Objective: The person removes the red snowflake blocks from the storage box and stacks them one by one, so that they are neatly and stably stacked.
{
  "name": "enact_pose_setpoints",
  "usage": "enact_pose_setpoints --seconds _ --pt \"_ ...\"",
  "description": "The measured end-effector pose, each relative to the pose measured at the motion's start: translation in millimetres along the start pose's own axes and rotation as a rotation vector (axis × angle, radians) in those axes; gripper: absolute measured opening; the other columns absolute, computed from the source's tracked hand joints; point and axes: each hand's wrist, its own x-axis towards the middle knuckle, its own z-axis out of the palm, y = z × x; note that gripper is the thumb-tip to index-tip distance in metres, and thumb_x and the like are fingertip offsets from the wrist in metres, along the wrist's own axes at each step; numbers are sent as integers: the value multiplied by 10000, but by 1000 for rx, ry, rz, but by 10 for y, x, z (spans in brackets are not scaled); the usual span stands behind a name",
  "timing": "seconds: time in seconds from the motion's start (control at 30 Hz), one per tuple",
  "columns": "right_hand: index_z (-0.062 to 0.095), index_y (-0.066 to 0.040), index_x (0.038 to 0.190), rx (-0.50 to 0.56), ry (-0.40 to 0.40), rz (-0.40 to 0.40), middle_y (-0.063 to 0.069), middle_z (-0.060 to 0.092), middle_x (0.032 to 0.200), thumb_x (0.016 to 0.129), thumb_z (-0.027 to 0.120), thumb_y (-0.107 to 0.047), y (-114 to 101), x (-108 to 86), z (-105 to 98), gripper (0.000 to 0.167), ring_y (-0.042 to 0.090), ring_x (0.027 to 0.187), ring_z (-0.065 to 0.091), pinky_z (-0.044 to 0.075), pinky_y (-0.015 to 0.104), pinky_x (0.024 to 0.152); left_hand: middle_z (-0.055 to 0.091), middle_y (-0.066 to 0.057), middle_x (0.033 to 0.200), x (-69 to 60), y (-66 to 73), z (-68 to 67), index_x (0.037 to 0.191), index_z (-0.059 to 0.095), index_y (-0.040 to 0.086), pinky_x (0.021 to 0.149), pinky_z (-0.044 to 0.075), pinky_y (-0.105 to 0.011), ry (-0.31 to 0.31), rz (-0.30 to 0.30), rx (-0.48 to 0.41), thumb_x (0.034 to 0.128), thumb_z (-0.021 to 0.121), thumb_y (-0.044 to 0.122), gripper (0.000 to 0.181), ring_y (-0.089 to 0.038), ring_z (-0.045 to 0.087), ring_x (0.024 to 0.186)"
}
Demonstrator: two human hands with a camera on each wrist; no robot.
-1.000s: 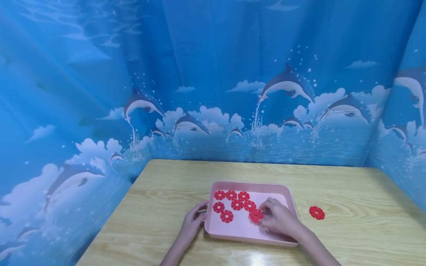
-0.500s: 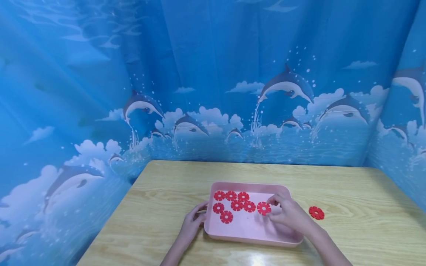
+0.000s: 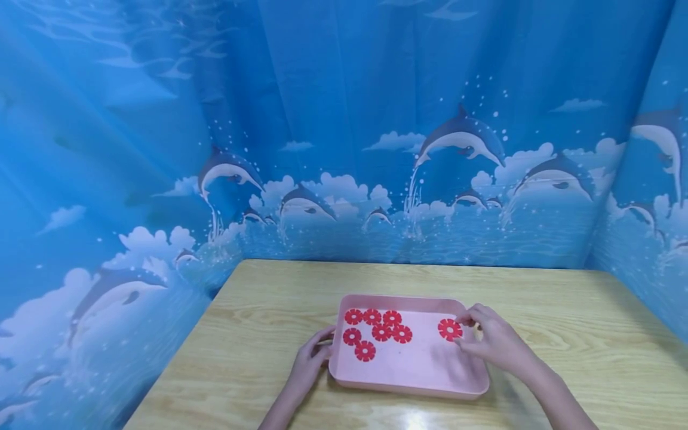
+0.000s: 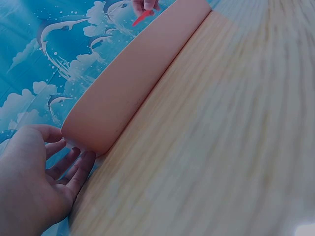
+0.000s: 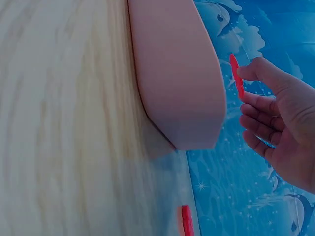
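Note:
My right hand (image 3: 497, 340) pinches a red notched snowflake disc (image 3: 450, 329) between thumb and fingers, above the right end of a pink tray (image 3: 408, 388). In the right wrist view, the disc (image 5: 237, 76) appears edge-on, raised past the tray's rim. My left hand (image 3: 310, 358) holds the tray's left side; in the left wrist view, its thumb lies at the rim with fingers against the outer wall (image 4: 133, 83). Several matching red discs (image 3: 382, 332) lie flat inside the tray's left half, some touching or overlapping.
The tray stands on a wood-grain table (image 3: 242, 334). Another red disc (image 5: 187, 220) lies on the table beyond the tray's right side, hidden behind my right hand in the head view. A blue dolphin-print curtain (image 3: 344, 149) hangs behind the table.
My right hand has lifted the red disc off the tray's middle and carried it right, toward the right rim. My left hand and the other discs have stayed put.

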Motion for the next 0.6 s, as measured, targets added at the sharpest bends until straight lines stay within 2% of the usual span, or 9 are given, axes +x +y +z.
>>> enact_pose_setpoints --seconds 0.27,0.4,0.5,0.6 --pt "639 -48 914 -52 49 14 -16 541 845 647 798 -101 131 -86 -174 316 197 782 522 507 335 636 487 -226 1230 5 -65 1 1307 472 -2 761 517 -291 9 5 13 883 533 97 440 -296 550 1005" --pt "637 -29 934 -59 47 60 8 550 865 653 803 -119 203 -134 -263 338 209 793 522 509 345 641 484 -236 1231 12 -79 -4 1305 471 -11 761 518 -294 7 5 10 881 530 76 437 -311 548 1006" --pt "638 -16 938 -60 56 79 26 556 870 659 796 -112 271 -173 -323 335 221 791 524 505 345 638 485 -244 1225 7 -53 -8 1299 471 -25 760 519 -296 3 0 3 882 528 61 429 -323 547 1003" --pt "640 -13 928 -70 69 88 31 557 861 658 798 -119 349 -219 -371 330 230 781 524 498 329 624 483 -265 1214 -28 58 -1 1288 469 -49 761 520 -299 -4 3 1 882 525 41 420 -350 543 998"
